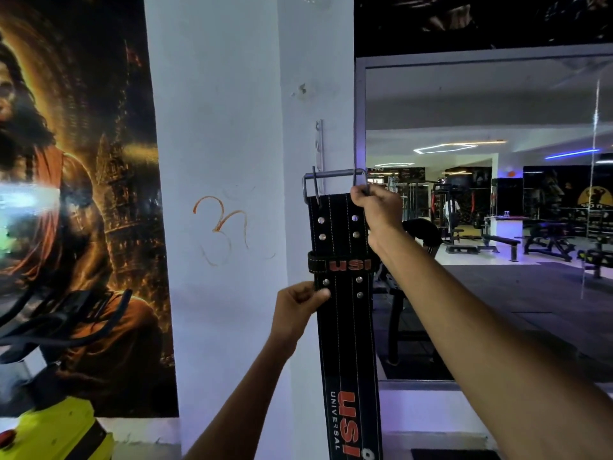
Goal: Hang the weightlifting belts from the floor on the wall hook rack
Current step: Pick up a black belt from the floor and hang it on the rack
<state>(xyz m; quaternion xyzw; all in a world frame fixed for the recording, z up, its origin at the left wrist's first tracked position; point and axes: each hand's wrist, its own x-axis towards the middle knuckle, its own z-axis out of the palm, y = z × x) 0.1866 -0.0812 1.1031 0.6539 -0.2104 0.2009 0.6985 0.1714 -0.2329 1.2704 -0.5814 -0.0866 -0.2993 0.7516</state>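
Observation:
A black weightlifting belt with red USI lettering hangs upright in front of the white pillar. Its metal buckle is at the top, level with the lower end of the narrow metal hook rack fixed to the pillar. My right hand grips the belt's top right corner at the buckle. My left hand pinches the belt's left edge lower down, just under the keeper loop. Whether the buckle rests on a hook cannot be told.
The white pillar has an orange symbol drawn on it. A large poster covers the wall at left. A yellow machine stands at bottom left. A mirror at right reflects gym benches and machines.

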